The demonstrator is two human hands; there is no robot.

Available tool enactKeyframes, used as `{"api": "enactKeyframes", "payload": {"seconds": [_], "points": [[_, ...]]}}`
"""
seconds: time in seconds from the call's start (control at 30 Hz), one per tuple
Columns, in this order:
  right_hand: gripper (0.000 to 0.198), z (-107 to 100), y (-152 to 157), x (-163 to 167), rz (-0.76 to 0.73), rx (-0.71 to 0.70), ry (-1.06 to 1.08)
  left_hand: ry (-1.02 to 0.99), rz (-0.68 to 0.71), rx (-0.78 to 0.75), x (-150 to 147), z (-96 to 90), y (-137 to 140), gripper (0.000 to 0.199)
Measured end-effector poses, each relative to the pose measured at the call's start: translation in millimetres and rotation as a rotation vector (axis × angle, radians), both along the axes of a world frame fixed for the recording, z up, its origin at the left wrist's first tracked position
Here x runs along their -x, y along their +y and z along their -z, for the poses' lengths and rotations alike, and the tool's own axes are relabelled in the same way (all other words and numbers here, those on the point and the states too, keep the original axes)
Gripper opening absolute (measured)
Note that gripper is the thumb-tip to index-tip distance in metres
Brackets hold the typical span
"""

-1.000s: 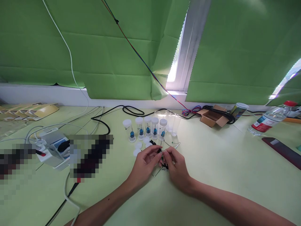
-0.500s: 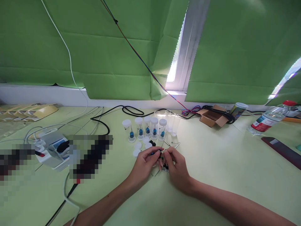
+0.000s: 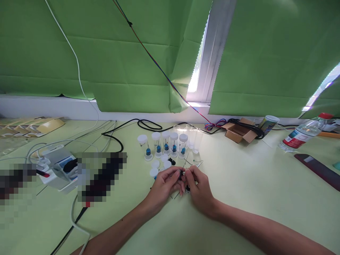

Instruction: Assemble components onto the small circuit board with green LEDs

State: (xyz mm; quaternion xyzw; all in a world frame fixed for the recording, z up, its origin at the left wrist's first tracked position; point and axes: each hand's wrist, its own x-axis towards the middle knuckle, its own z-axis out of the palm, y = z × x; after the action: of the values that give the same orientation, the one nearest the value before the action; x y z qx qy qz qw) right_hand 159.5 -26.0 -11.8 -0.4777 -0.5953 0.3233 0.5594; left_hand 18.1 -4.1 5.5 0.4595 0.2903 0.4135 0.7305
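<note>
Close together over the table, my two hands meet at the fingertips. My left hand (image 3: 165, 184) pinches a small black part (image 3: 181, 174), from which a thin metal wire sticks up. The right hand (image 3: 199, 186) is closed, its thumb and forefinger pressed together beside that part; what lies between them is too small to make out. Loose black pieces (image 3: 172, 162) and thin bent wires (image 3: 197, 163) lie just beyond my fingers. White round caps (image 3: 156, 164) are left of them. Behind stand several clear tubes with white lids (image 3: 174, 144), blue pieces inside.
Uncapped clear tubes (image 3: 196, 141) stand behind the lidded ones. An open cardboard box (image 3: 239, 134), a can (image 3: 268, 125) and a tilted water bottle (image 3: 300, 136) are at right. A white device (image 3: 60, 166) with cables lies left, near a black cable (image 3: 119, 132).
My fingers have shifted slightly around the black part, and its wire leans a little more to the right. The tubes and other things stay in place.
</note>
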Motion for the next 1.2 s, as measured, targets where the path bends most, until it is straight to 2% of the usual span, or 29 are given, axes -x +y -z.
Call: {"api": "enactKeyframes", "payload": {"seconds": [0.53,0.97,1.2], "points": [[0.036,5.8,1.1,-2.4,-0.006,0.002,-0.072,0.062,0.024,-0.084,-0.5,-1.8,-1.8,0.023],[0.037,6.8,2.3,-2.0,0.065,-0.112,-0.228,0.103,-0.004,-0.098,-2.6,2.8,-4.4,0.025],[0.038,8.6,3.5,-2.5,0.055,-0.105,-0.265,0.138,-0.013,-0.094,-3.2,2.0,-4.1,0.026]]}}
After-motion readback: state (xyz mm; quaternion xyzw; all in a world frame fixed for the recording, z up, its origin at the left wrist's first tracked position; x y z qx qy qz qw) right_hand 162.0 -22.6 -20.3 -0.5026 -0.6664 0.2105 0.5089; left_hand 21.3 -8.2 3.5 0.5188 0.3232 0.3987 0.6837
